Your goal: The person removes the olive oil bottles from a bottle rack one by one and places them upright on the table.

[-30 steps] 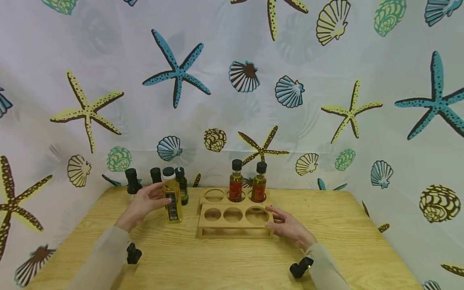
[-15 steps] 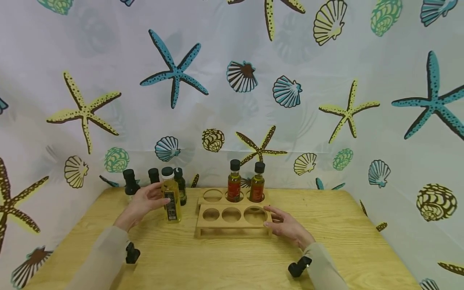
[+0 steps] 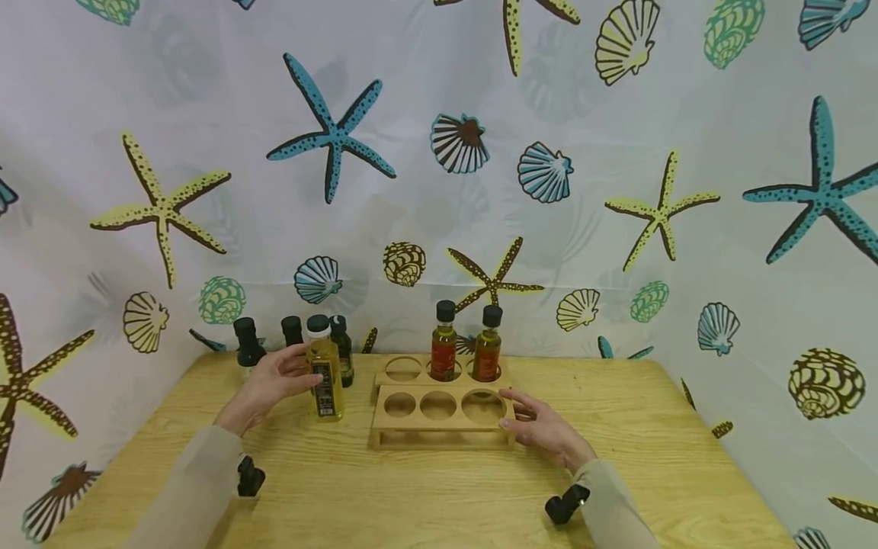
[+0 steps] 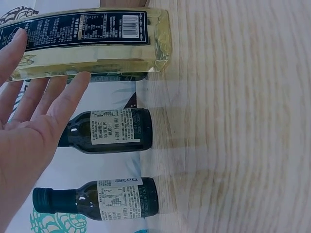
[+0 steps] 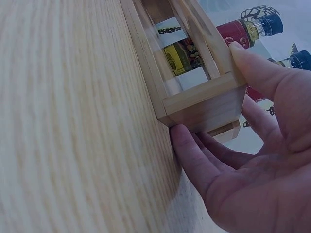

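Note:
My left hand [image 3: 277, 379] holds a clear bottle of yellow oil [image 3: 330, 393], thumb on its dark label and fingers along its far side. The oil bottle stands upright on the table, left of a two-tier wooden bottle rack [image 3: 386, 424]. At the rack's right end, my right hand [image 3: 545, 431] grips the corner. In the right wrist view its thumb lies on the upper edge and its fingers press the end panel [image 5: 209, 109]. Two red-labelled oil bottles [image 3: 443, 354] sit in the back tier's middle and right holes; the front holes have no bottles in them.
Behind the left hand stand dark bottles with black caps: one at the far left [image 3: 248, 345], one partly hidden [image 3: 292, 330], and one right behind the oil bottle [image 3: 344, 358]. The wooden table [image 3: 411, 496] ends at a patterned curtain [image 3: 384, 221].
Both hands, the oil bottle and the rack keep their places. Only the head view shifts slightly.

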Tool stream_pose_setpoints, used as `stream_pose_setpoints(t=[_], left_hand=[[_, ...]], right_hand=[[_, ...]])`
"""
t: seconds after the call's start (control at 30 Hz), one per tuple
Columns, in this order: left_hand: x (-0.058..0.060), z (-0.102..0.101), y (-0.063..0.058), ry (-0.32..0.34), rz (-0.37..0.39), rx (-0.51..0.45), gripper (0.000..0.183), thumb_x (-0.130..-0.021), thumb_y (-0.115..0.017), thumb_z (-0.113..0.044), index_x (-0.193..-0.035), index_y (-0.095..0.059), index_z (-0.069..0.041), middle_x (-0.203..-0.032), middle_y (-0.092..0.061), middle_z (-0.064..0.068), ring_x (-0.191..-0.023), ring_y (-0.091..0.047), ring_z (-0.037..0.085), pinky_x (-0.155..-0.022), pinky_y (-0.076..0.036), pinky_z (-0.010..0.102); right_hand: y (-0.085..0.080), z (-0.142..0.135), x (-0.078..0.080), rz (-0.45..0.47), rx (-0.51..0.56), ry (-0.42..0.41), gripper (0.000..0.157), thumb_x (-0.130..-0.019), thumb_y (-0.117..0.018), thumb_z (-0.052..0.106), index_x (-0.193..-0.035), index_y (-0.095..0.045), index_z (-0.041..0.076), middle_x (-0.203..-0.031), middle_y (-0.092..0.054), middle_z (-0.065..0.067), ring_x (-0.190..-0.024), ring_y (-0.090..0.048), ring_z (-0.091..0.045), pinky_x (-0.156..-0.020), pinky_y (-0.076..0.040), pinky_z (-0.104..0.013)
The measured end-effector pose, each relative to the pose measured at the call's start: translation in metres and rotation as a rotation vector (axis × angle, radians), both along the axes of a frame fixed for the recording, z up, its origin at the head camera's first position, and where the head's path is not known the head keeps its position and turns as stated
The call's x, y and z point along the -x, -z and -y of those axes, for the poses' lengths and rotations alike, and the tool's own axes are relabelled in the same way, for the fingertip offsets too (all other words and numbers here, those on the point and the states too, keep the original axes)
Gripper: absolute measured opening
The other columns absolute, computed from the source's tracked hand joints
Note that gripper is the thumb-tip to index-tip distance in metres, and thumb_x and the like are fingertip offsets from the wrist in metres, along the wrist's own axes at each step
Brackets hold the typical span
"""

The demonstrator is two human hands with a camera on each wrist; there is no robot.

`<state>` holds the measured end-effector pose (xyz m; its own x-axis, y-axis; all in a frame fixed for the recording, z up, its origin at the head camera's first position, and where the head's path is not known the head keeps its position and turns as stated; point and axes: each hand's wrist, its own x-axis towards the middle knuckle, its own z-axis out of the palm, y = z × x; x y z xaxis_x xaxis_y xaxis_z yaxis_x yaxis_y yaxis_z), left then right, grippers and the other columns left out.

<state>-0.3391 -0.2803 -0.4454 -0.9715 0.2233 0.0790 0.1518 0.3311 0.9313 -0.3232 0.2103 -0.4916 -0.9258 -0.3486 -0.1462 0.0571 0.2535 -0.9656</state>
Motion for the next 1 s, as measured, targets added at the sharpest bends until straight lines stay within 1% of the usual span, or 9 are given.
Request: stream_pose_setpoints(t=[0.27, 0.37, 0.53, 0.67, 0.73, 0.8, 0.9, 0.97, 1.0], left_hand=[[0.001, -0.001, -0.003, -0.009, -0.006, -0.016, 0.087, -0.09, -0.073, -0.027, -0.157, -0.02, -0.005, -0.151, -0.037, 0.028, -0.138, -0.037, 0.045, -0.097, -0.053, 0.042], [0.001, -0.002, -0.005, -0.02, -0.025, -0.003, 0.086, -0.09, -0.073, -0.029, -0.156, -0.024, -0.007, -0.152, -0.036, 0.027, -0.139, -0.036, 0.044, -0.1, -0.05, 0.047], [0.0, -0.004, -0.009, -0.077, -0.071, 0.042, 0.08, -0.089, -0.072, -0.036, -0.154, -0.032, -0.01, -0.151, -0.038, 0.025, -0.137, -0.039, 0.043, -0.104, -0.043, 0.057], [-0.003, -0.008, -0.015, -0.129, -0.104, 0.032, 0.077, -0.09, -0.071, -0.037, -0.152, -0.035, -0.009, -0.149, -0.042, 0.024, -0.134, -0.043, 0.041, -0.106, -0.04, 0.059], [-0.004, -0.01, -0.017, -0.165, -0.126, 0.015, 0.075, -0.09, -0.072, -0.038, -0.15, -0.039, -0.009, -0.146, -0.046, 0.021, -0.131, -0.048, 0.035, -0.104, -0.044, 0.053], [-0.004, -0.011, -0.018, -0.202, -0.149, -0.004, 0.07, -0.089, -0.072, -0.039, -0.146, -0.045, -0.01, -0.14, -0.053, 0.016, -0.124, -0.054, 0.024, -0.1, -0.048, 0.041], [-0.005, -0.015, -0.02, -0.257, -0.196, -0.043, 0.06, -0.088, -0.073, -0.04, -0.137, -0.054, -0.01, -0.122, -0.064, 0.001, -0.107, -0.06, 0.009, -0.088, -0.052, 0.025], [-0.005, -0.017, -0.021, -0.289, -0.231, -0.077, 0.054, -0.088, -0.073, -0.038, -0.13, -0.059, -0.008, -0.109, -0.066, -0.008, -0.097, -0.061, 0.004, -0.081, -0.052, 0.02], [-0.006, -0.019, -0.021, -0.306, -0.248, -0.096, 0.051, -0.088, -0.074, -0.037, -0.127, -0.061, -0.007, -0.103, -0.066, -0.012, -0.094, -0.061, 0.003, -0.078, -0.052, 0.02]], right_hand=[[-0.001, 0.0, 0.002, -0.001, -0.011, 0.004, 0.066, -0.089, -0.073, 0.03, -0.149, -0.044, 0.027, -0.159, -0.023, -0.023, -0.145, -0.026, -0.042, -0.104, -0.046, -0.05], [0.0, 0.0, 0.001, -0.002, -0.011, 0.008, 0.067, -0.089, -0.074, 0.031, -0.148, -0.044, 0.028, -0.159, -0.023, -0.023, -0.145, -0.026, -0.042, -0.104, -0.046, -0.049], [0.001, -0.001, 0.002, 0.0, -0.012, 0.017, 0.066, -0.088, -0.075, 0.031, -0.147, -0.046, 0.029, -0.159, -0.024, -0.023, -0.145, -0.026, -0.042, -0.103, -0.047, -0.049], [0.002, -0.001, 0.002, 0.003, -0.007, 0.015, 0.066, -0.088, -0.074, 0.03, -0.147, -0.046, 0.029, -0.159, -0.023, -0.022, -0.146, -0.025, -0.042, -0.104, -0.046, -0.05], [0.002, -0.001, 0.001, 0.004, -0.004, 0.013, 0.066, -0.088, -0.074, 0.03, -0.147, -0.046, 0.03, -0.16, -0.022, -0.021, -0.146, -0.025, -0.041, -0.104, -0.046, -0.05], [0.002, -0.001, 0.0, 0.005, -0.004, 0.012, 0.065, -0.088, -0.074, 0.03, -0.147, -0.046, 0.03, -0.16, -0.022, -0.021, -0.146, -0.025, -0.041, -0.104, -0.046, -0.05], [0.002, 0.0, 0.0, 0.001, -0.004, 0.005, 0.065, -0.089, -0.073, 0.029, -0.148, -0.045, 0.029, -0.16, -0.022, -0.022, -0.146, -0.025, -0.042, -0.104, -0.046, -0.05], [0.001, 0.0, 0.0, 0.001, -0.002, 0.002, 0.064, -0.09, -0.073, 0.028, -0.148, -0.045, 0.028, -0.16, -0.021, -0.023, -0.146, -0.024, -0.042, -0.104, -0.046, -0.051], [0.001, 0.0, 0.0, 0.001, 0.001, 0.001, 0.064, -0.09, -0.072, 0.028, -0.148, -0.045, 0.028, -0.16, -0.021, -0.023, -0.146, -0.024, -0.043, -0.104, -0.045, -0.051]])
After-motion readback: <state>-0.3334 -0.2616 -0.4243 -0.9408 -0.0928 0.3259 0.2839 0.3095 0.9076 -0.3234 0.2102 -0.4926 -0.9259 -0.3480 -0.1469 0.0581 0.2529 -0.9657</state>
